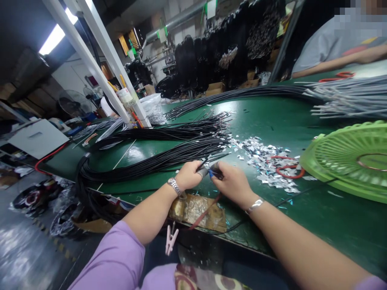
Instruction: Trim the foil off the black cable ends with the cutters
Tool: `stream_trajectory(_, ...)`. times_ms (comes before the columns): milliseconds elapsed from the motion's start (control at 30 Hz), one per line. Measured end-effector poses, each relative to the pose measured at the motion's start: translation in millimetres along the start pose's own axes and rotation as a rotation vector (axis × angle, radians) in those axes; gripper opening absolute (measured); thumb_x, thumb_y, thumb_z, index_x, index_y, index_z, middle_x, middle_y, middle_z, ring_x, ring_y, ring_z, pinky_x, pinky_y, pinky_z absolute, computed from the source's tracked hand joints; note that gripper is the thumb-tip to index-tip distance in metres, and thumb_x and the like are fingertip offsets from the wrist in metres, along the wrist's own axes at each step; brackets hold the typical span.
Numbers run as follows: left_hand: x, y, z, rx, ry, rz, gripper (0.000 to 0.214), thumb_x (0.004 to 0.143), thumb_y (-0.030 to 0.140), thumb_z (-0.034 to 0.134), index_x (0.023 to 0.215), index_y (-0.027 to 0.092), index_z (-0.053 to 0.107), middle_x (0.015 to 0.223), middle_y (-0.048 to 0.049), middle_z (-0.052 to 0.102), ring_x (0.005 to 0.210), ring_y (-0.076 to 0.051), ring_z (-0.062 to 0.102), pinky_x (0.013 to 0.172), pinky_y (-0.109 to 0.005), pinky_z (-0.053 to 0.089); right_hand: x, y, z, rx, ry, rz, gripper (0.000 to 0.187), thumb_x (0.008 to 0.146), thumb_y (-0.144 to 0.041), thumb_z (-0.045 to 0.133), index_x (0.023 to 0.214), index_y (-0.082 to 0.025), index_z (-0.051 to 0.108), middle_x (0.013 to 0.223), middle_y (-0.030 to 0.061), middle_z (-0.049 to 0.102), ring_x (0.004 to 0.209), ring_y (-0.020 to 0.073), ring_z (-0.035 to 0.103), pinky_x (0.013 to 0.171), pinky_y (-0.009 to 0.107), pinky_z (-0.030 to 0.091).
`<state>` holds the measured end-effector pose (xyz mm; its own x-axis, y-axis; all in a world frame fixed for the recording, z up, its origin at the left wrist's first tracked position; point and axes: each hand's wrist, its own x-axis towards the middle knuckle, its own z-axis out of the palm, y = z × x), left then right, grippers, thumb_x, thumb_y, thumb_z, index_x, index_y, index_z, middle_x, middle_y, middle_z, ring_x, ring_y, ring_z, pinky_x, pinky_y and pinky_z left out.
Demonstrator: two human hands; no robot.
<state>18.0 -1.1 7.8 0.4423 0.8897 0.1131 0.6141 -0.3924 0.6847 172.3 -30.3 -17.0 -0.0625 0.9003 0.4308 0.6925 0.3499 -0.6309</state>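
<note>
My left hand (190, 175) is closed, its thumb and fingers pinching a thin black cable (203, 163) near its end. My right hand (232, 180) is closed right beside it, with something small and blue (211, 173) showing at its fingertips. What exactly the right fingers grip is too small to make out. Grey coverings are visible on fingers of both hands. Behind them a bundle of black cables (151, 162) curves in from the left, its stripped-looking ends pointing right. A brown taped pad (198, 210) lies under my wrists at the table edge.
Silvery scraps (256, 151) are heaped right of my hands, with red-handled scissors (290, 171) among them. A green fan grille (350, 161) stands to the right. Grey cables (353, 96) lie near another person's arm (341, 63). A pink clothespin (171, 240) hangs at the edge.
</note>
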Motion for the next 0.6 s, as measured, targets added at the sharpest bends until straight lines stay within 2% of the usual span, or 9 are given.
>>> stream_trajectory(100, 1.2, -0.8, 0.6, -0.186, -0.011, -0.081, 0.019, 0.076, 0.022, 0.055, 0.06, 0.015, 0.047, 0.057, 0.0044, 0.045, 0.056, -0.008, 0.037, 0.055, -0.022, 0.029, -0.6, 1.6, -2.7, -0.164, -0.085, -0.181, 0.007, 0.064, -0.017, 0.051, 0.065, -0.022, 0.046, 0.065, 0.0039, 0.058, 0.059, 0.0172, 0.048, 0.055, 0.028, 0.028)
stream_trajectory(167, 1.1, -0.2, 0.4, -0.324, -0.047, -0.181, 0.021, 0.075, 0.027, 0.057, 0.061, 0.016, 0.046, 0.052, 0.0063, 0.04, 0.05, -0.007, 0.033, 0.051, -0.021, 0.026, 1.7, 2.9, -4.6, -0.252, -0.125, -0.194, 0.008, 0.066, -0.015, 0.052, 0.066, -0.022, 0.048, 0.067, 0.0044, 0.059, 0.06, 0.0173, 0.05, 0.054, 0.027, 0.027)
stream_trajectory(267, 0.2, 2.8, -1.5, -0.459, -0.11, -0.289, 0.027, 0.071, 0.038, 0.062, 0.062, 0.017, 0.046, 0.047, 0.0083, 0.037, 0.044, -0.006, 0.028, 0.046, -0.021, 0.021, 5.3, 5.3, -6.6, -0.285, -0.141, -0.134, 0.008, 0.068, -0.016, 0.052, 0.067, -0.022, 0.047, 0.066, 0.0033, 0.058, 0.059, 0.0169, 0.049, 0.053, 0.026, 0.026)
stream_trajectory(433, 2.2, 2.0, -2.7, -0.421, -0.095, -0.217, 0.022, 0.065, 0.03, 0.064, 0.059, 0.014, 0.05, 0.051, 0.0069, 0.042, 0.05, -0.005, 0.032, 0.05, -0.021, 0.025, 3.3, 5.9, -5.9, -0.162, -0.13, -0.1, 0.008, 0.068, -0.018, 0.05, 0.066, -0.023, 0.044, 0.061, 0.0011, 0.054, 0.056, 0.0161, 0.046, 0.052, 0.025, 0.029)
stream_trajectory(600, 4.3, -2.8, 0.6, -0.369, -0.067, -0.232, 0.017, 0.067, 0.025, 0.061, 0.058, 0.014, 0.05, 0.05, 0.0068, 0.041, 0.05, -0.006, 0.033, 0.05, -0.021, 0.026, 2.1, 2.3, -5.6, -0.148, -0.227, -0.131, 0.011, 0.064, -0.016, 0.051, 0.064, -0.023, 0.042, 0.061, 0.0018, 0.054, 0.057, 0.0163, 0.047, 0.053, 0.026, 0.028)
